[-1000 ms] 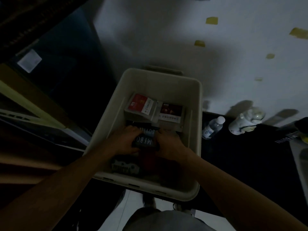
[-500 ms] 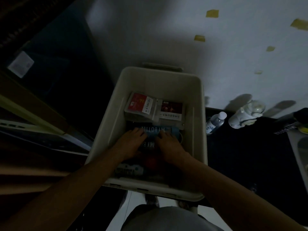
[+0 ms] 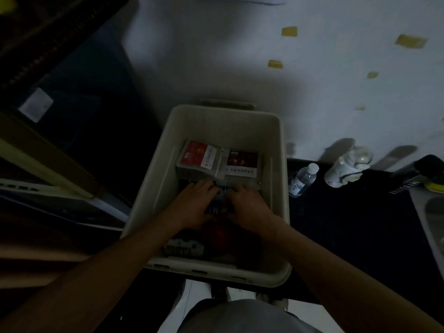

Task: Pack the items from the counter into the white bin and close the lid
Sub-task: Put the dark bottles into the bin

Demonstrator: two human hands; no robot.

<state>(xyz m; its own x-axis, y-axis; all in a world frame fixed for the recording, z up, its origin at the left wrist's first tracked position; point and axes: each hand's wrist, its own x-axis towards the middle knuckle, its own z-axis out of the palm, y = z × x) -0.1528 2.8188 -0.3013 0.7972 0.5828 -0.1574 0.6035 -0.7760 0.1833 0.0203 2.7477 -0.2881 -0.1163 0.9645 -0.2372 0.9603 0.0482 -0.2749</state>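
Observation:
The white bin (image 3: 223, 121) stands open in front of me at the left end of a dark counter (image 3: 348, 224). Inside it, at the far end, lie two red-and-white packs (image 3: 199, 156) side by side. Both my hands are down in the bin's middle. My left hand (image 3: 192, 205) and my right hand (image 3: 247, 207) press on a dark box with "MY BOTTLE" lettering (image 3: 217, 209), mostly hidden under my fingers. A red item (image 3: 217, 234) and a dark printed pack (image 3: 183, 247) lie nearer me. No lid is in view.
On the counter right of the bin lie a small water bottle (image 3: 303, 179) and a white ceramic figure (image 3: 346, 168). A dark "MY BOTTLE" box (image 3: 406, 186) and a sink edge (image 3: 430, 212) are at the far right. Dark furniture stands on the left.
Both hands slid farther into the bin, pushing the dark lettered box toward the red packs. Their fingers now cover most of its lettering.

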